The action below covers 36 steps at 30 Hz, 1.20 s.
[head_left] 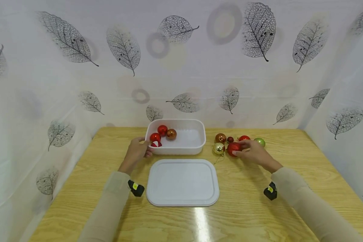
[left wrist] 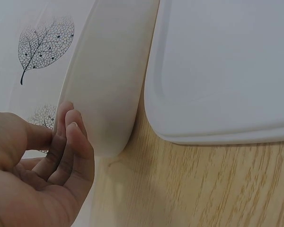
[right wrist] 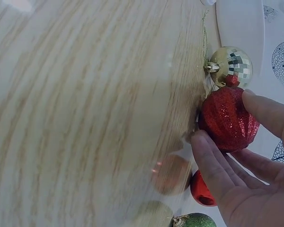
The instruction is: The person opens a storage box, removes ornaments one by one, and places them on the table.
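Note:
At the left end of the white plastic box (head_left: 187, 150), my left hand (head_left: 136, 152) pinches the rim between thumb and fingers. Inside the box are two shiny red baubles, a copper bauble (head_left: 171, 134) and a red-and-white one (head_left: 156, 144). My right hand (head_left: 254, 154) holds a glittery red bauble (right wrist: 228, 119) with ridged sides, thumb on one side and fingers on the other. Close beside it is a gold bauble (right wrist: 232, 66) with mirrored tiles and a string loop. A smooth red bauble (right wrist: 202, 190) and a green one (right wrist: 195, 220) lie near my right fingers.
Directly in front of the box, a white lid (head_left: 183, 183) lies flat on the wooden table (head_left: 242, 215). Another copper bauble (head_left: 220, 138) and a small dark red one (head_left: 230, 139) sit to the box's right. A leaf-patterned curtain (head_left: 193, 74) hangs behind the table.

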Each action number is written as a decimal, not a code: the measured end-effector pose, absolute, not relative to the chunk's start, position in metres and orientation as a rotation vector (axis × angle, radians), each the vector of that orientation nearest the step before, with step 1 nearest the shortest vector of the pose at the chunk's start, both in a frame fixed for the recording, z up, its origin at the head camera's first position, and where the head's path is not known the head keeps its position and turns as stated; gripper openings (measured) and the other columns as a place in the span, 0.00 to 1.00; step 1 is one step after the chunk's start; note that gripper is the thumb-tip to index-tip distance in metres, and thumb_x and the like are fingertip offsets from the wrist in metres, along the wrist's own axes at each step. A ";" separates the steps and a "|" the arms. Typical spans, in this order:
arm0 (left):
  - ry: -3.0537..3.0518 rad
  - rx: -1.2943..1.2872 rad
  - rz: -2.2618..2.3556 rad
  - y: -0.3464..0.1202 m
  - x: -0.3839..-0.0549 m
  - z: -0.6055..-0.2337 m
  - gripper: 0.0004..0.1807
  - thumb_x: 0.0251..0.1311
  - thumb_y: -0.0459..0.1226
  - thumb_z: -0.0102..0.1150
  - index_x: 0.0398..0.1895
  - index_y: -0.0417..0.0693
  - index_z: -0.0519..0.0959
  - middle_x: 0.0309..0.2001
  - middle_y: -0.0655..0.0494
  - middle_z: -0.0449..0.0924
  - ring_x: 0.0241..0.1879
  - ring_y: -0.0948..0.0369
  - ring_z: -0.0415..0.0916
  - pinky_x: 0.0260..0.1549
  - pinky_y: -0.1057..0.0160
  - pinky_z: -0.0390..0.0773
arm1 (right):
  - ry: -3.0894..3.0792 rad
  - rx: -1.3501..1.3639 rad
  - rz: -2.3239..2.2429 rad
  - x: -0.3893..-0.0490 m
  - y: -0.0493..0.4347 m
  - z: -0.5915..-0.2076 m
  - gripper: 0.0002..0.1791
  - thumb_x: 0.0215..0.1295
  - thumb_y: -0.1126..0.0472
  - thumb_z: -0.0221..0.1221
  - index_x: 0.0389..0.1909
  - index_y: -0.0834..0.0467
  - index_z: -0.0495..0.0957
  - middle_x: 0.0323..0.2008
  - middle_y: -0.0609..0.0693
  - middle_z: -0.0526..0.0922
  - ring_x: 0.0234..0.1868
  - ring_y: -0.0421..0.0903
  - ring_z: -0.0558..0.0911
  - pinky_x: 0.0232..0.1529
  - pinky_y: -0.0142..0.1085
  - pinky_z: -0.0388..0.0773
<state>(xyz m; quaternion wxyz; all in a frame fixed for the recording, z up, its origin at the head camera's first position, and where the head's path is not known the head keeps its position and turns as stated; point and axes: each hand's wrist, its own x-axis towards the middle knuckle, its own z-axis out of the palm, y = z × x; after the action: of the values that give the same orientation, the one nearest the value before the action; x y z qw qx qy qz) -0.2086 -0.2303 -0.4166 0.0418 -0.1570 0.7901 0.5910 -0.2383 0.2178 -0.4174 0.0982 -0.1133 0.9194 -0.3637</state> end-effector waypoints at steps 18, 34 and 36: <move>2.427 -0.491 1.797 -0.230 -0.208 -0.416 0.27 0.78 0.38 0.47 0.74 0.32 0.61 0.34 0.44 0.84 0.26 0.61 0.80 0.29 0.68 0.84 | 2.632 -0.347 -1.158 -0.237 0.221 -0.414 0.37 0.68 0.52 0.66 0.68 0.72 0.67 0.59 0.73 0.76 0.51 0.61 0.84 0.51 0.47 0.83; 2.433 -0.476 1.812 -0.230 -0.208 -0.416 0.26 0.78 0.37 0.46 0.72 0.30 0.62 0.32 0.44 0.84 0.25 0.61 0.80 0.27 0.68 0.83 | 2.649 -0.380 -1.157 -0.244 0.227 -0.386 0.39 0.69 0.49 0.64 0.69 0.72 0.65 0.59 0.72 0.76 0.47 0.59 0.85 0.52 0.53 0.83; 2.429 -0.483 1.810 -0.230 -0.208 -0.416 0.26 0.78 0.37 0.46 0.72 0.31 0.62 0.33 0.44 0.85 0.25 0.61 0.80 0.27 0.68 0.83 | 2.644 -0.379 -1.169 -0.245 0.225 -0.382 0.39 0.70 0.50 0.64 0.70 0.71 0.63 0.60 0.72 0.75 0.50 0.61 0.84 0.53 0.54 0.82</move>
<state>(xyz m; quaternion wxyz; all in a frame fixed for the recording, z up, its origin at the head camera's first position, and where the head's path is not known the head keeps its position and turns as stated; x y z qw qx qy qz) -0.2081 -0.2302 -0.4159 0.0371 -0.1575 0.7912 0.5897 -0.2454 0.2247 -0.3818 0.1127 -0.1293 0.9010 -0.3984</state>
